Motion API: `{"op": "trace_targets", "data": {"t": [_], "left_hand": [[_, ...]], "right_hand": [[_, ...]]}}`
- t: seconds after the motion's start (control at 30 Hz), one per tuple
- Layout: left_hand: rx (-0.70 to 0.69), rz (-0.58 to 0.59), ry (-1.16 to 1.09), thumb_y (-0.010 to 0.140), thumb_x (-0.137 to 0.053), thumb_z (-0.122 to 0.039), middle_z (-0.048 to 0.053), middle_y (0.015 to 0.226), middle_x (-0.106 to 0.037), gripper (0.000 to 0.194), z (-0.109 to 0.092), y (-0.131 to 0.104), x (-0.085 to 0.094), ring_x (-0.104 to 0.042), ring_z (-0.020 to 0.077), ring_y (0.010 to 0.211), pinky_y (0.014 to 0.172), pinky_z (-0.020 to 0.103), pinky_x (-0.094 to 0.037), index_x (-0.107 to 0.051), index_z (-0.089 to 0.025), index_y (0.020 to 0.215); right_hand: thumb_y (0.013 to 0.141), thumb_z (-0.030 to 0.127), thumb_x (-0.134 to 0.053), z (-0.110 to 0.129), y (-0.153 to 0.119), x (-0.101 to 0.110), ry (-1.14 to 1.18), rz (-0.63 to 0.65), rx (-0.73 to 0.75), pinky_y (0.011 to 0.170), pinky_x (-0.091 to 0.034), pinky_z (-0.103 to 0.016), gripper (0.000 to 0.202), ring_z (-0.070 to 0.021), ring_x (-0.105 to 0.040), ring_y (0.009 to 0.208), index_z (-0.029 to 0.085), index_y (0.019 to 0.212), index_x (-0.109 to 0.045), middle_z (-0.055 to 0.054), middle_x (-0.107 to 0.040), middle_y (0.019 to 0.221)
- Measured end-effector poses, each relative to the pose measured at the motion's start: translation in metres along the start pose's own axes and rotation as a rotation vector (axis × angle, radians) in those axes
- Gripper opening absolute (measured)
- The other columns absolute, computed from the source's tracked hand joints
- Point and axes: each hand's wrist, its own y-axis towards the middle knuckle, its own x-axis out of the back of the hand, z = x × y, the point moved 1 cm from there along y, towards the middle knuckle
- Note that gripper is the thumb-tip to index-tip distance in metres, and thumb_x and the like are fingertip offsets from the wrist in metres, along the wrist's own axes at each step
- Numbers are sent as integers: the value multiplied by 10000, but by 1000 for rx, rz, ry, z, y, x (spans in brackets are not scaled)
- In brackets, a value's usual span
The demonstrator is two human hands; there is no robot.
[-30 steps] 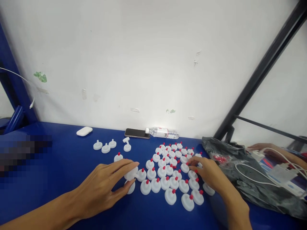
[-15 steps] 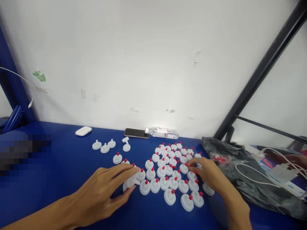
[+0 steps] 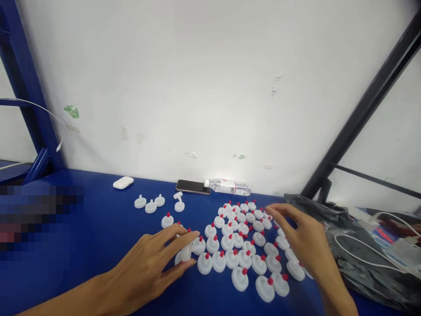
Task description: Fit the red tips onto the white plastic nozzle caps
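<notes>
My left hand (image 3: pixel 154 259) is closed on a white plastic nozzle cap (image 3: pixel 186 253), pinched between thumb and fingers; no red tip shows on it. My right hand (image 3: pixel 297 230) is over the right side of the group of caps, its thumb and fingertips drawn together by a white cap (image 3: pixel 267 223). Whatever is between those fingertips is too small to make out. Between and around both hands stand several white nozzle caps with red tips (image 3: pixel 219 261), packed close together on the blue table (image 3: pixel 148 303). Part of the group is hidden behind each hand.
Several untipped white caps (image 3: pixel 151 206) stand at the back left, one with a T-shaped top (image 3: pixel 179 204). A white earphone case (image 3: pixel 123 182), a phone (image 3: pixel 193 187) and a water bottle (image 3: pixel 227 186) lie by the wall. Black plastic (image 3: pixel 358 263) and white cables (image 3: pixel 355 252) lie right.
My right hand has moved up and back from a cap in the group's right side toward its back right edge. My left hand keeps its cap, now turned. The view has shifted slightly left.
</notes>
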Motion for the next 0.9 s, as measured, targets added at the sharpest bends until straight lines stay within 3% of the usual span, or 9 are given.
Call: {"op": "trace_targets", "data": {"t": [0.07,0.13,0.23,0.3,0.57,0.8,0.9], "left_hand": [[27,-5,-1,1133,-357,-478,36,1271,-742,415,0,-1,-1,-746,184,1125,767,255,-555,-485,-300,1485],[55,2,-28,1118,-407,-487,26,1264,-753,416,1,-2,-1,-747,194,1130,790,263,-565,-467,-304,1487],[86,-10,-75,1096,-489,-469,12,1219,-767,352,3,-2,0,-757,191,1099,788,259,-564,-516,-312,1409],[90,-30,-84,1092,-512,-448,9,1207,-767,307,4,-2,1,-759,184,1088,791,254,-560,-539,-310,1365],[87,-40,-125,1094,-505,-449,-9,1221,-770,299,7,7,6,-760,159,1086,836,237,-568,-520,-316,1362],[71,-59,-142,1080,-551,-439,-14,1215,-781,309,4,4,10,-782,141,1017,716,194,-554,-532,-300,1355],[60,-66,-116,1090,-515,-478,-19,1205,-794,323,3,2,9,-794,146,993,768,209,-561,-544,-296,1354]], "right_hand": [[926,535,-659,29,-12,-8,170,16,33,875,-523,-312,271,-255,-743,1011,294,946,-781,0,-816,1027],[960,485,-656,60,-26,-21,308,138,113,846,-529,-264,225,-211,-745,964,300,935,-781,24,-813,994],[1001,356,-658,96,-47,-43,399,360,208,816,-514,-218,149,-154,-740,879,311,916,-771,71,-805,943],[1000,295,-676,108,-55,-53,382,410,282,804,-499,-210,108,-140,-733,871,324,949,-767,94,-803,939],[1014,273,-665,104,-55,-57,355,394,298,788,-484,-212,110,-128,-724,828,311,967,-757,96,-800,930],[999,266,-679,112,-56,-55,443,407,255,751,-494,-195,132,-133,-726,810,294,915,-777,80,-804,899],[986,283,-703,114,-57,-54,482,426,231,749,-497,-191,117,-128,-718,791,295,903,-785,84,-800,870]]}}
